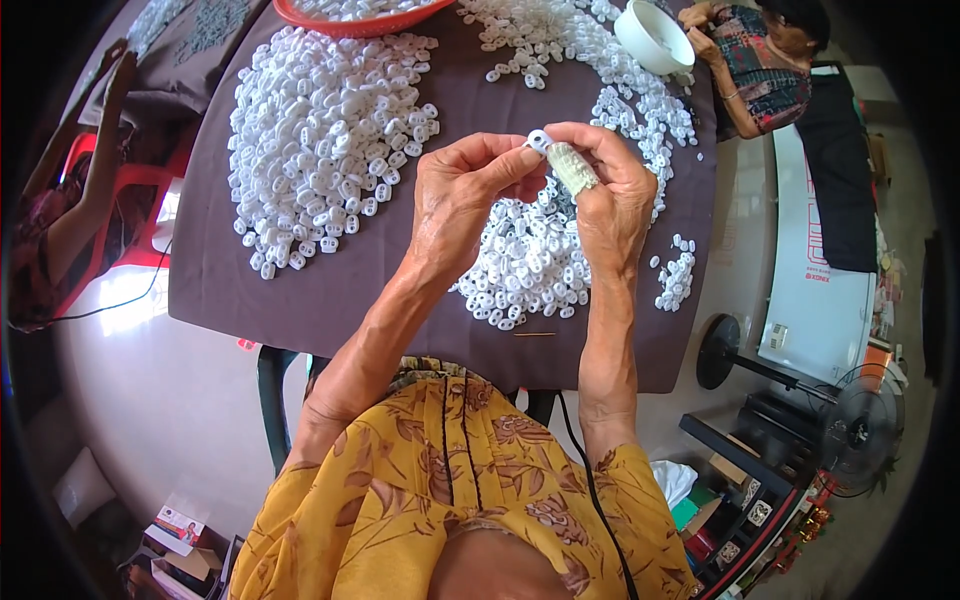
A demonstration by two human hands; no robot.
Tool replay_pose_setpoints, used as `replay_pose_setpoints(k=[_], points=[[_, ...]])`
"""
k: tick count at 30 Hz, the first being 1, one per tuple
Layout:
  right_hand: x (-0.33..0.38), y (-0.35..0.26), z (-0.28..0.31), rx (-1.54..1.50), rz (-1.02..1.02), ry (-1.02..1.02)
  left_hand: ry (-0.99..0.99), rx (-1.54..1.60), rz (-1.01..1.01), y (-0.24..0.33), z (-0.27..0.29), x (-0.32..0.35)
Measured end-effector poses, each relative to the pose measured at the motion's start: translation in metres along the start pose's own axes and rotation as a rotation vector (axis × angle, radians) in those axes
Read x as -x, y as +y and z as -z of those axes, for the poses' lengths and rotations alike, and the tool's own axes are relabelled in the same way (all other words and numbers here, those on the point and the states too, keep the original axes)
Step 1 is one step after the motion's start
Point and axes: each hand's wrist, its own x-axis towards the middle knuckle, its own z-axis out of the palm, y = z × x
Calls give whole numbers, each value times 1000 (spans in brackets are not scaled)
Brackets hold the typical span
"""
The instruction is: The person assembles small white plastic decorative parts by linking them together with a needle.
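Observation:
My left hand (462,200) pinches a small white oval plastic piece (538,139) with dark openings, between thumb and forefinger. At the piece's right side, my right hand (612,190) closes its fingertips on it too. A pale, fuzzy cloth wrap (573,168) covers the right thumb. Both hands are raised over a pile of like white pieces (525,270), partly hidden behind them. To the left spreads a larger heap of these pieces (320,140). Just in front of the near pile lies a thin brown stick (534,333).
On the brown-covered table (420,330), a red basket (365,24) and a white bowl (655,38) stand at the back. Small white parts (650,130) run down the right side. A co-worker (765,75) sits back right; another person's arms (100,130) show at left.

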Motion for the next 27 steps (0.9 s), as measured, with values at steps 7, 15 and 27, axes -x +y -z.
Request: replay_pose_setpoints(k=[7, 15, 27], points=[[0, 2, 1, 88, -1, -25, -11, 47, 41, -4, 4, -4], [-1, 8, 0, 433, 275, -88, 10, 124, 105, -8, 7, -7], [-4, 13, 4, 659, 468, -103, 4, 119, 133, -12, 10, -10]])
